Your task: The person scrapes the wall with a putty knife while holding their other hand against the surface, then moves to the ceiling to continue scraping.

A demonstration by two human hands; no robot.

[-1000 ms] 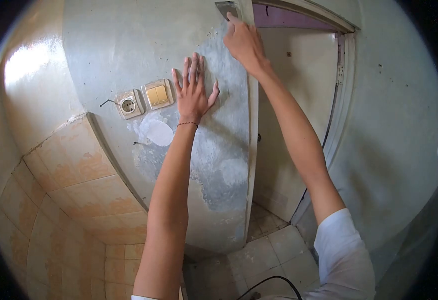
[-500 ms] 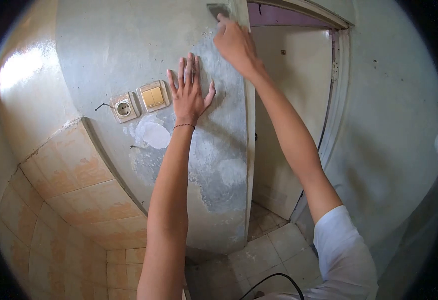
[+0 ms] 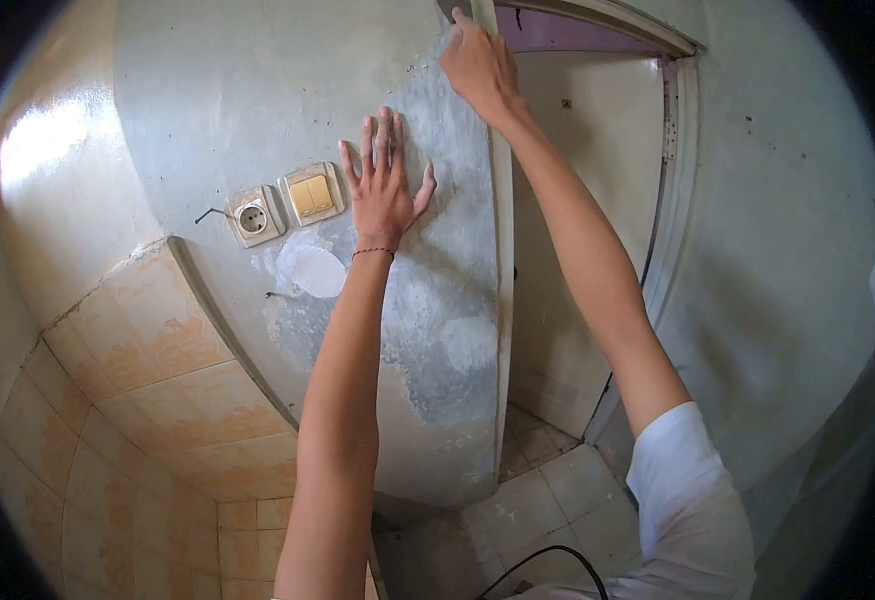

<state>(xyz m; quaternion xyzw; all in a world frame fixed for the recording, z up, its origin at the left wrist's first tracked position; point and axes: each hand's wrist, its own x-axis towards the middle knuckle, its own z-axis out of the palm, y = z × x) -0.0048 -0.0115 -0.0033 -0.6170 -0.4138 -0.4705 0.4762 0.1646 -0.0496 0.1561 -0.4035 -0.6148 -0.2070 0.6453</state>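
Two hands are up on the patchy grey plastered wall, and the change is all on the right. The right hand, which half a second ago sits a touch lower and further left with its tool in plain view, is now at the top centre of the frame, right on the wall's outer corner beside the white door frame. Its fingers are curled tight around the flat grey metal scraper blade. Only a dark sliver of that blade shows above the knuckles, nearly cut off by the top edge of the picture.

The left hand has not budged. It lies flat on the wall at centre frame, fingers spread wide and holding nothing, with a thin dark bracelet on the wrist. Just to its left sit the yellow double light switch and the white round socket.

So the blade shuttles back and forth over the same high patch by the corner, and my read is that the scraping is still busy up there. The bare, mottled plaster lower down goes untouched for now. Orange-beige wall tiles fill the lower left, and a black cable curls on the floor at the bottom.
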